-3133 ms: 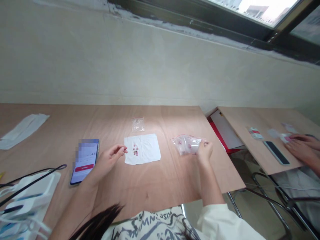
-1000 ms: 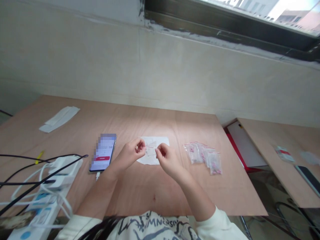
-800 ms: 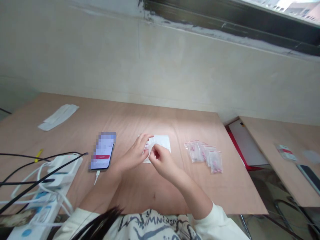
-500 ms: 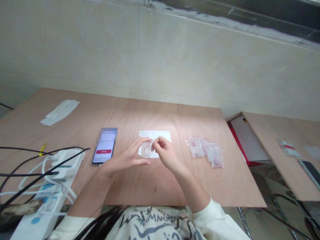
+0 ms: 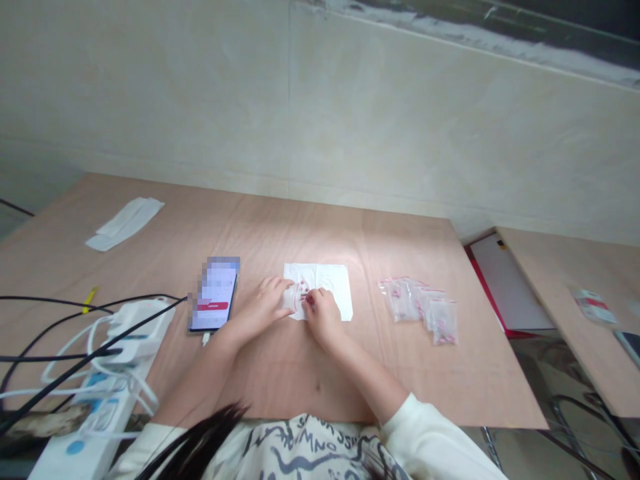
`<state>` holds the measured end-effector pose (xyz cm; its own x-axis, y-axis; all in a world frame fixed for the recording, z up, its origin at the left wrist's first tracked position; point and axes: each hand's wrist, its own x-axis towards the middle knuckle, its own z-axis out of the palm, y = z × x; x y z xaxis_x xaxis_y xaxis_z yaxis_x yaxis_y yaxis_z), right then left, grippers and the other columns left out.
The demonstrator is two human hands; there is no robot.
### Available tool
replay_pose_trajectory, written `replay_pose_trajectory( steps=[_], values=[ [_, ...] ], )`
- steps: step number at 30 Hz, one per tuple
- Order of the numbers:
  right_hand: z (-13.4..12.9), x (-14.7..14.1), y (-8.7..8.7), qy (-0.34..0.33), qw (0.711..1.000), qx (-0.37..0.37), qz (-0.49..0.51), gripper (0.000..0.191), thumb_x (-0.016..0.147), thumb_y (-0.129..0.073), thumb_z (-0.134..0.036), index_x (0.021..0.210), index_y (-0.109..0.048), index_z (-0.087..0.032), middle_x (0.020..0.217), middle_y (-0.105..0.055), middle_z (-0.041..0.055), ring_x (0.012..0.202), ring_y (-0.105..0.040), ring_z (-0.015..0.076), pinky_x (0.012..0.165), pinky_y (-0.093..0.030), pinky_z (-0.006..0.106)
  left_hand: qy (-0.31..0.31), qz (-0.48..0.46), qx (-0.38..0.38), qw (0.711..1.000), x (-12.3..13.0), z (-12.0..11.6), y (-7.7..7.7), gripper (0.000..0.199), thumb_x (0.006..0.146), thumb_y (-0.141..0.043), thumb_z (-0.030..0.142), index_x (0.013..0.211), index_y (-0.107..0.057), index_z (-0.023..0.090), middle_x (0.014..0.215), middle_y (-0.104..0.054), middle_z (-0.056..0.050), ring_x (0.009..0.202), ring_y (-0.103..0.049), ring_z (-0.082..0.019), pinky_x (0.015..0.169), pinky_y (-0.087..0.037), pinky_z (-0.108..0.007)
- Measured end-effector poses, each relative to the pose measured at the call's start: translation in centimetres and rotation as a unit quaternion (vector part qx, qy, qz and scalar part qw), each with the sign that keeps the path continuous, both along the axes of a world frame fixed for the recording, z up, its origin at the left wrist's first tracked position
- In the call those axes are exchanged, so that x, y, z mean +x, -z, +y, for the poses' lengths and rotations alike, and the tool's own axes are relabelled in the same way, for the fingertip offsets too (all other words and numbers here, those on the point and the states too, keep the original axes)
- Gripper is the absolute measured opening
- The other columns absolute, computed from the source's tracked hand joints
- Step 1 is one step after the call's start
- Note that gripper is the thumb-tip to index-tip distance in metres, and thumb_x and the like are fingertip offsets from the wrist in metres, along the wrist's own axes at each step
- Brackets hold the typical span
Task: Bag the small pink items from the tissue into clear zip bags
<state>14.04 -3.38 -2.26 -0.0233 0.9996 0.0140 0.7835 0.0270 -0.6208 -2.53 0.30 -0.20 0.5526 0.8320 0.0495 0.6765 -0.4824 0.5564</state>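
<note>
A white paper sheet [image 5: 333,283] lies on the wooden table in front of me, with several small dark red pieces [image 5: 303,288] on its left half. My left hand [image 5: 265,307] holds a small clear zip bag [image 5: 291,298] between thumb and fingers at the sheet's left side, its red-striped opening facing right. The fingers of my right hand [image 5: 321,313] are pinched together just right of the bag's mouth, over the sheet, on a small dark red piece. To the right lie several clear zip bags [image 5: 407,300] with small reddish contents, partly overlapping.
A phone [image 5: 215,297] with a lit screen lies left of my left hand, a cable at its lower end. Farther left are a power strip [image 5: 107,400] with cables, a yellow item [image 5: 90,299] and folded white paper [image 5: 125,223]. A second table [image 5: 565,267] stands at the right.
My left hand has lowered the bag to the sheet's left side. My right hand has moved down to the sheet, and red pieces now show there. The view has shifted slightly.
</note>
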Motion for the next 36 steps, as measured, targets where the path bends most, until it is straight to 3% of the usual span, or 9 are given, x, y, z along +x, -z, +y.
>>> replay_pose_trajectory(
  steps=[4,8,12,19,25,36],
  values=[
    [0.0,0.0,-0.3,0.019,0.998,0.024,0.055,0.008,0.077,-0.047,-0.015,0.075,-0.054,-0.017,0.078,-0.057,0.0063,0.077,-0.049,0.0184,0.07,-0.039,0.03,-0.004,0.018,0.002,1.0,0.0,0.2,1.5,0.049,0.064,-0.065,0.027,0.108,-0.046,0.019,0.103,-0.052,-0.006,0.1,-0.044,-0.024,0.086,-0.038,-0.037],
    [0.0,-0.1,-0.9,0.003,0.989,0.039,0.14,0.007,0.077,-0.05,-0.019,0.082,-0.055,-0.018,0.081,-0.059,0.0045,0.078,-0.05,0.0174,0.071,-0.04,0.03,-0.001,0.01,-0.001,1.0,0.0,0.1,1.9,0.046,0.066,-0.064,0.027,0.107,-0.046,0.019,0.103,-0.053,-0.006,0.099,-0.044,-0.024,0.086,-0.038,-0.037],
    [-0.5,-0.5,-0.9,0.029,0.992,0.049,0.111,0.011,0.076,-0.048,-0.014,0.085,-0.054,-0.017,0.085,-0.056,0.0069,0.082,-0.048,0.0191,0.073,-0.039,0.032,-0.023,0.004,-0.01,1.0,-0.3,0.0,1.4,0.046,0.066,-0.064,0.029,0.107,-0.046,0.018,0.102,-0.053,-0.006,0.1,-0.044,-0.024,0.086,-0.038,-0.037],
    [-0.9,-1.7,0.2,-0.038,0.998,0.038,0.018,0.015,0.079,-0.044,-0.012,0.078,-0.058,-0.019,0.085,-0.053,0.007,0.081,-0.044,0.0195,0.07,-0.039,0.032,-0.051,0.013,-0.039,0.998,-1.0,-0.2,-0.2,0.045,0.065,-0.064,0.026,0.105,-0.047,0.016,0.103,-0.053,-0.008,0.101,-0.044,-0.024,0.089,-0.037,-0.039],
    [-0.7,-1.1,0.3,-0.052,0.998,0.034,-0.021,0.019,0.08,-0.041,-0.011,0.077,-0.058,-0.019,0.082,-0.057,0.0069,0.078,-0.044,0.0203,0.069,-0.038,0.033,-0.032,0.008,-0.044,0.998,-1.0,-0.5,0.0,0.043,0.066,-0.062,0.025,0.106,-0.047,0.018,0.103,-0.053,-0.006,0.102,-0.044,-0.024,0.089,-0.037,-0.038],
    [-0.6,-1.0,-1.5,0.001,0.991,0.058,0.12,0.01,0.078,-0.049,-0.016,0.083,-0.057,-0.018,0.084,-0.061,0.0052,0.083,-0.047,0.0192,0.077,-0.038,0.033,-0.015,0.007,-0.025,1.0,-0.3,-0.5,1.0,0.042,0.067,-0.062,0.027,0.105,-0.047,0.018,0.104,-0.054,-0.006,0.1,-0.045,-0.023,0.088,-0.037,-0.036]
  ],
)
